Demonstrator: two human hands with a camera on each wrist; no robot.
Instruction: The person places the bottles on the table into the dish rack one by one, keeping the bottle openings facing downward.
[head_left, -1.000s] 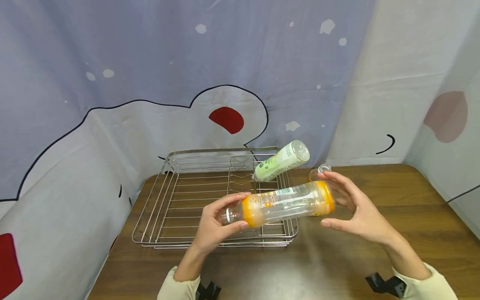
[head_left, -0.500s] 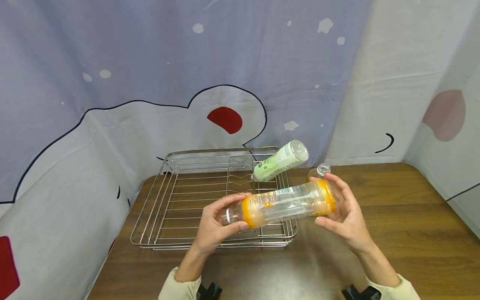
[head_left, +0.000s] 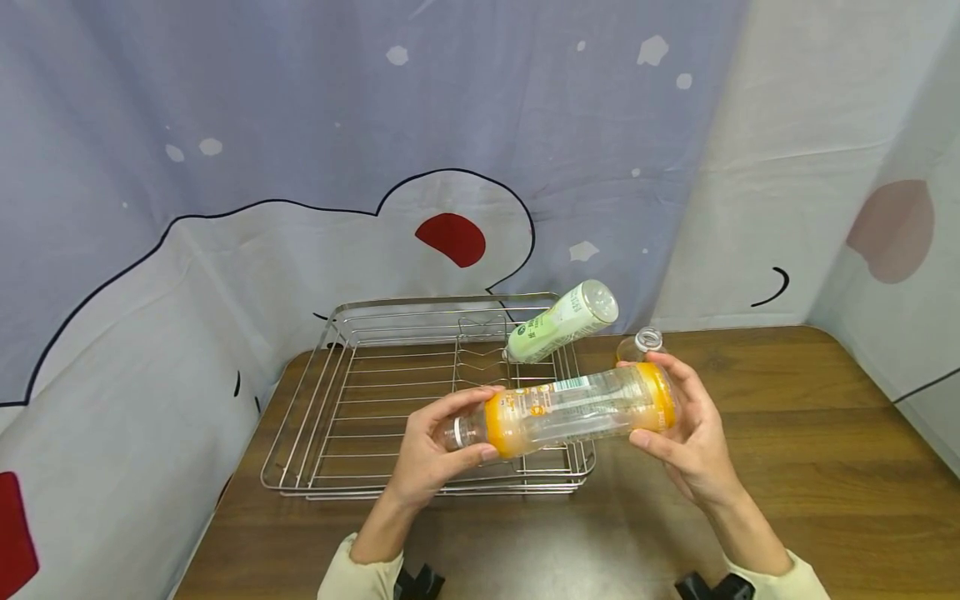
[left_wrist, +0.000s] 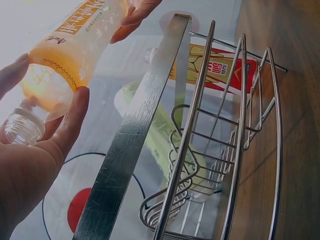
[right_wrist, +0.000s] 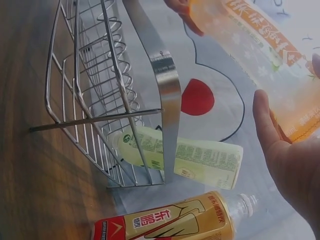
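A clear plastic bottle (head_left: pixel 577 408) with an orange label lies nearly level in the air, above the front right of a wire dish rack (head_left: pixel 390 487). My left hand (head_left: pixel 431 442) grips its neck end; the left wrist view shows an uncapped threaded mouth (left_wrist: pixel 25 127) there. Around the base end, my right hand (head_left: pixel 697 442) holds with thumb and fingers. Behind it a green-labelled bottle (head_left: pixel 562 323) leans in the rack, its base up and to the right.
Right of the rack stands an uncapped bottle (right_wrist: pixel 175 220) with a gold and red label, partly hidden by the right hand in the head view. Both stand on a wooden table (head_left: pixel 825 433), with a printed curtain (head_left: pixel 300 125) behind.
My right hand has moved left and closed around the base of the orange-labelled bottle, which it was just beside before. The left hand and the bottle have hardly moved.
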